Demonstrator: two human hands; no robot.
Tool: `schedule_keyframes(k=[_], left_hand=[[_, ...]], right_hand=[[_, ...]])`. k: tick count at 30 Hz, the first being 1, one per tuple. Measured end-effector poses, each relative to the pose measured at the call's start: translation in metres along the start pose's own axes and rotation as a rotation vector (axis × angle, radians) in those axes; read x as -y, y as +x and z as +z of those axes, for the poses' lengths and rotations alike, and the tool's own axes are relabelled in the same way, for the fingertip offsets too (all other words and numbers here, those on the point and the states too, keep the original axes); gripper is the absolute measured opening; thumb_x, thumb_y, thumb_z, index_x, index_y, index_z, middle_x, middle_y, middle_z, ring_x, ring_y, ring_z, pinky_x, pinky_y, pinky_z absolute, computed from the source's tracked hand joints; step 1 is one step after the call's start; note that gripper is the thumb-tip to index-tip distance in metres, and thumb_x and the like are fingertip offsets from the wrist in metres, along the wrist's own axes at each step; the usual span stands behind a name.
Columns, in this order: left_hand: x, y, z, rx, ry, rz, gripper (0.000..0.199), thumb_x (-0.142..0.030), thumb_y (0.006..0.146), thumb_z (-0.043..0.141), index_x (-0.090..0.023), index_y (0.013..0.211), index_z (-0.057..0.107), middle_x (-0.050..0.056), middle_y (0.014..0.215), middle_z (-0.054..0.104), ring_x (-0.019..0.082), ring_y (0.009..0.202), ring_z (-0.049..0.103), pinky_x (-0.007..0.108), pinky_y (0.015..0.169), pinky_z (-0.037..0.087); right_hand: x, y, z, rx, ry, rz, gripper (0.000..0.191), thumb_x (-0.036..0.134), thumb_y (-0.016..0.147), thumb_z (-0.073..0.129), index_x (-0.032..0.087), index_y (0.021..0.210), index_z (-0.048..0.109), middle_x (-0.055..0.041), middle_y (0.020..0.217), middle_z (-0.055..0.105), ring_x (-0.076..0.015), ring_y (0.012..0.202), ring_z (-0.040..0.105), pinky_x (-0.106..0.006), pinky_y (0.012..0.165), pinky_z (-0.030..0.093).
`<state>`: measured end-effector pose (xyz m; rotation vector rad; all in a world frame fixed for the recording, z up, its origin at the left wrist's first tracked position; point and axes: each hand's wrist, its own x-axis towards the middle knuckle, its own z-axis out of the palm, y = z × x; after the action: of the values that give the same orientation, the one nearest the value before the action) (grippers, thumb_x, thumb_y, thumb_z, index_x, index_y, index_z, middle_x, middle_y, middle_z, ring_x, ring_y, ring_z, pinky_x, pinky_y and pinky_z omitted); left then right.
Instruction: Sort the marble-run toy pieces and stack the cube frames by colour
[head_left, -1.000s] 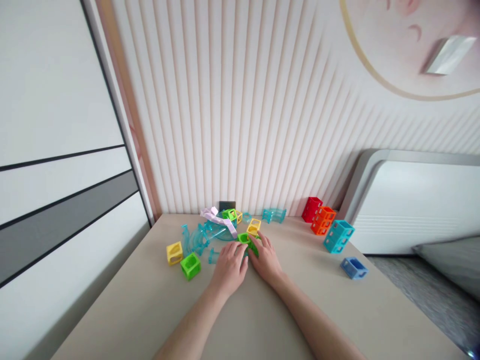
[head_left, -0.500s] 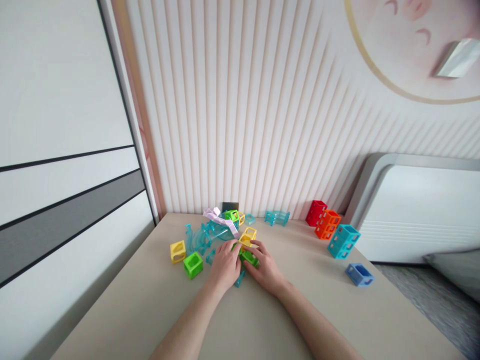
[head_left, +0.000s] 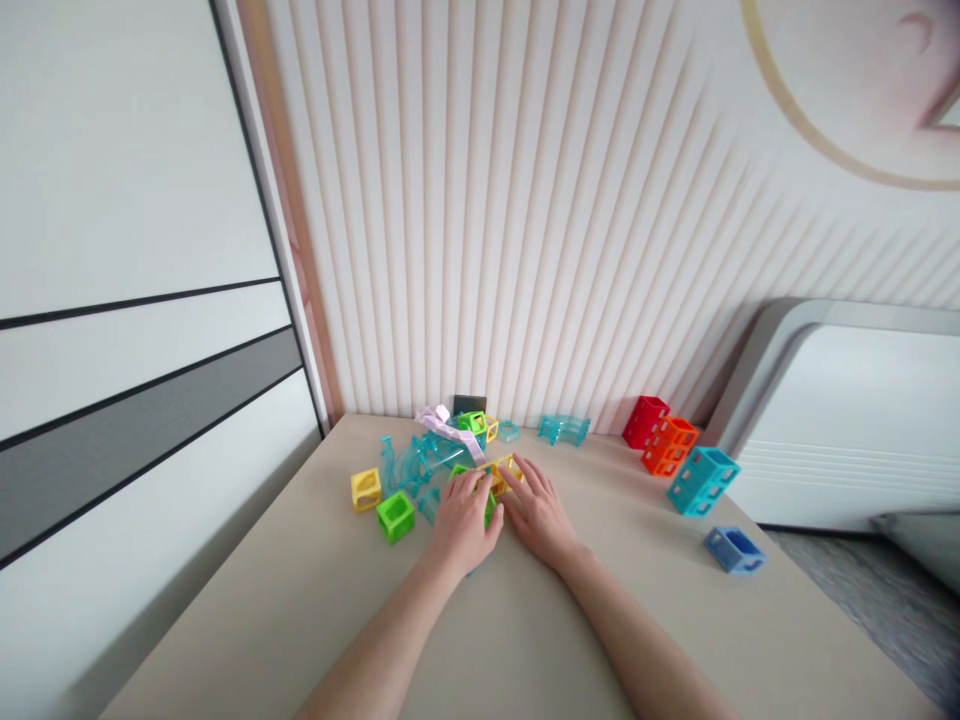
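My left hand curls over a green cube frame, which shows only in part beneath the fingers and thumb. Close beside it, my right hand has its fingertips and thumb around a yellow cube frame on the table. The two frames lie close together; whether they are joined is hidden. A loose green cube frame and a yellow one sit to the left of my left hand. Translucent teal track pieces are heaped just behind it.
A lilac track piece lies across the heap, near another green cube. A teal curved piece rests by the ribbed wall. On the right stand red, orange and teal block stacks, with a blue block in front.
My right thumb has come off the green cube frame and is now by the yellow one. My left hand covers more of the green frame, which has turned. The view has shifted slightly.
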<state>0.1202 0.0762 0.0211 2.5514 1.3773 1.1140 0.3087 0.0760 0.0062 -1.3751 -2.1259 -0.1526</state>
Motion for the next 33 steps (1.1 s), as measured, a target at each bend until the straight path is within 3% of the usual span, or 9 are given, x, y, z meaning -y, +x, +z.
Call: schedule_keyframes(k=[5,15,22,28,33], left_hand=[[0.001,0.000,0.001,0.024,0.004,-0.034,0.042,-0.021,0.085,0.055,-0.017,0.127,0.059,0.015,0.126,0.064,0.031,0.121,0.057,0.051,0.107,0.046],[0.005,0.000,-0.004,0.105,0.037,-0.036,0.048,-0.012,0.077,0.053,-0.017,0.124,0.063,0.014,0.129,0.062,0.031,0.124,0.055,0.052,0.113,0.039],[0.001,-0.002,-0.006,0.145,0.009,-0.004,0.055,-0.010,0.078,0.050,-0.022,0.130,0.062,0.012,0.135,0.060,0.030,0.128,0.053,0.053,0.117,0.035],[0.003,-0.004,-0.004,0.142,0.035,-0.016,0.065,-0.010,0.080,0.049,-0.021,0.144,0.050,0.013,0.137,0.059,0.031,0.130,0.051,0.053,0.116,0.035],[0.005,-0.004,-0.002,0.079,0.010,-0.053,0.060,-0.016,0.086,0.051,-0.016,0.146,0.046,0.016,0.134,0.062,0.032,0.131,0.052,0.054,0.117,0.033]], right_hand=[[-0.003,0.005,0.000,0.076,-0.006,0.063,0.036,0.025,0.096,0.055,0.028,0.132,0.058,-0.0095,0.141,0.059,-0.0260,0.126,0.057,-0.044,0.104,0.048],[-0.007,0.008,-0.004,0.006,0.039,0.112,0.012,0.019,0.094,0.056,0.026,0.100,0.063,-0.0074,0.110,0.068,-0.0252,0.101,0.066,-0.040,0.090,0.052],[-0.019,0.004,0.005,-0.033,0.156,0.184,0.018,0.013,0.091,0.050,0.026,0.100,0.060,-0.0070,0.126,0.068,-0.0234,0.105,0.069,-0.038,0.091,0.052],[-0.039,0.000,-0.001,-0.129,0.289,0.271,0.015,0.027,0.095,0.046,0.025,0.103,0.059,-0.0075,0.108,0.074,-0.0219,0.089,0.073,-0.034,0.078,0.057],[-0.045,-0.003,-0.018,-0.297,0.348,0.357,0.032,0.044,0.101,0.036,0.020,0.099,0.057,-0.0059,0.077,0.072,-0.0215,0.063,0.067,-0.033,0.058,0.055]])
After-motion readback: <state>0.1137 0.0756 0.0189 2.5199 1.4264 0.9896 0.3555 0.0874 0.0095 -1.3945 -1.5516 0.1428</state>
